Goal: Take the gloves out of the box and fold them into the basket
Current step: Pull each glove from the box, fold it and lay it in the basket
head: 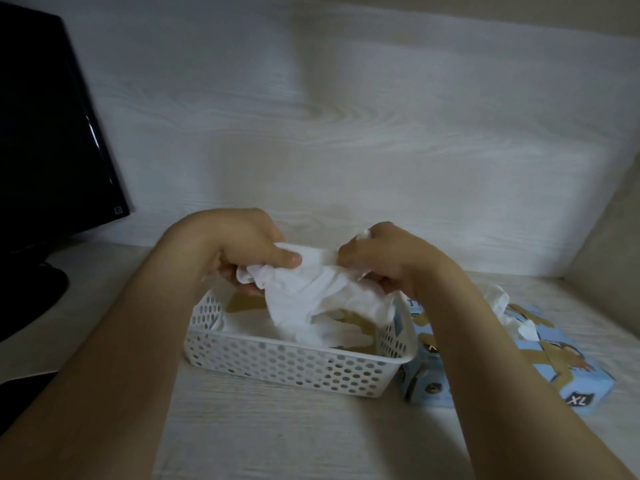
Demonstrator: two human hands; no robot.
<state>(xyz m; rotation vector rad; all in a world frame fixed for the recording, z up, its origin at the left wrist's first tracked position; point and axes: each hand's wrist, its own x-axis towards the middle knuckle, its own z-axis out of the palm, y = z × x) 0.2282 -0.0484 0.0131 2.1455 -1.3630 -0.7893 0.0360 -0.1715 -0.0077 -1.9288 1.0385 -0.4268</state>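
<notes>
A crumpled white glove (311, 292) hangs between both hands just above the white perforated basket (287, 368). My left hand (242, 244) pinches its left end, my right hand (377, 258) grips its right end. Its lower part droops into the basket, where more white gloves (332, 332) lie. To the right of the basket lies the light blue glove box (540, 362), marked XL, with white gloves (509, 313) sticking out of its top opening. My right forearm covers part of the box.
A black monitor (52, 133) stands at the left on its dark base (31, 299). A pale wood-grain wall (346, 116) rises behind the desk, and a side panel (609, 237) closes the right. The basket sits on the light desk (277, 434).
</notes>
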